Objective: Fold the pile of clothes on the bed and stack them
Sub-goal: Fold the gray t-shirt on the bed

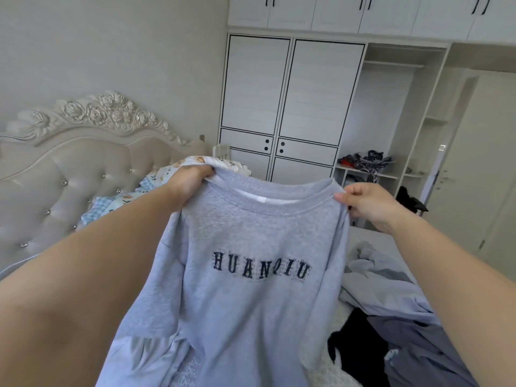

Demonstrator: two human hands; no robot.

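A light grey sweatshirt [251, 275] printed with dark letters hung in the air over the bed [371, 238], held up by its shoulders with its front toward the camera. The left hand [190, 182] gripped the left shoulder seam, fingers curled over the cloth; the right hand [365, 202] pinched the right shoulder between thumb and fingers. The hanging shirt hid much of the mattress. To its right, three loose garments lay together on the bed: a pale blue one [382, 286], a black one [354, 344] and a dark grey one [424, 356]. Behind the left hand lay patterned bedding [117, 202] against a tufted headboard [55, 177]. Beyond stood a white wardrobe [290, 107] with two tall doors, and more clothes heaped on one open shelf [365, 160].
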